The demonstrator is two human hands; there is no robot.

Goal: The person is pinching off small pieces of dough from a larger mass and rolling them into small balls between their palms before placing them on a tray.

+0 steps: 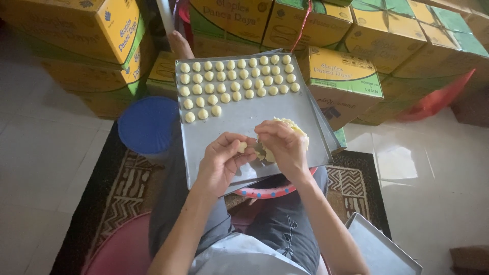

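Pinching a small dough bit (pixel 242 146), the left hand (pixel 221 162) works over a tray (pixel 265 114); the right hand (pixel 284 145) cups the dough lump (pixel 294 127) just beside it.

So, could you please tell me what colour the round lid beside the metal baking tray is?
The round plastic lid is plain blue, seen in the head view.

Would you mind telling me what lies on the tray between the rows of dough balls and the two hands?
In the head view, only bare grey tray lies between the dough balls and the left hand and right hand.
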